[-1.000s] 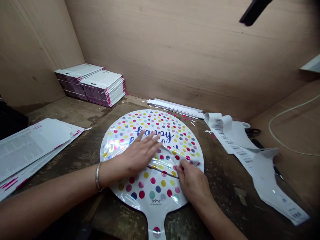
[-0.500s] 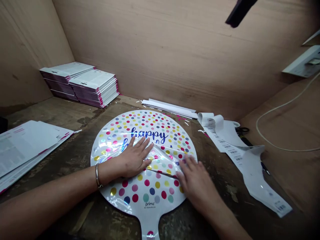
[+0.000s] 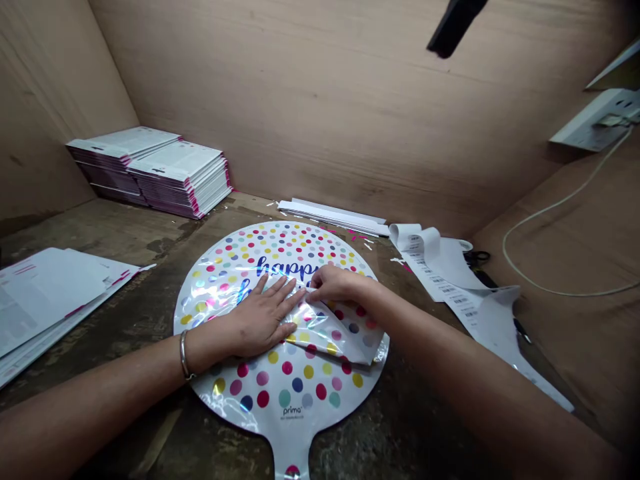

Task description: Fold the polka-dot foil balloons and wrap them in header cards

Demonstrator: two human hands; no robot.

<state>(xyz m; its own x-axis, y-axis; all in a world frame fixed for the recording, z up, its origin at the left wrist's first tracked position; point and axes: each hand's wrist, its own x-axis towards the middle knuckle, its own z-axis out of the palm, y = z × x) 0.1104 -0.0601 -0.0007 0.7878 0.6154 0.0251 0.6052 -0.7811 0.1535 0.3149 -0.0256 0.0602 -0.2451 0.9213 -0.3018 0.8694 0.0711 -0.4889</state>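
A flat foil balloon [image 3: 295, 383] lies before me, round and white with coloured dots, blue "happy" lettering and a tail at its lower edge. A shiny fold runs across its middle, its loose corner towards the right. My left hand [image 3: 263, 317] lies palm down on this fold, fingers spread, with a metal bangle at the wrist. At the fold's upper edge, just right of the left fingertips, my right hand [image 3: 333, 283] has its fingers closed in a pinch on the balloon film. Part of the lettering is hidden under the hands.
Two stacks of printed cards [image 3: 175, 160] stand at the back left, with loose cards [image 3: 50, 287] nearer. White strips [image 3: 333, 217] lie along the back wall. A curling label strip [image 3: 460, 300] and black scissors [image 3: 477, 257] are at right, below a white cable [image 3: 530, 290] and socket [image 3: 595, 123].
My right hand has moved up and left from the balloon's right side to the fold's upper edge and closed there. The fold's right corner has shifted. My left hand stays pressed flat.
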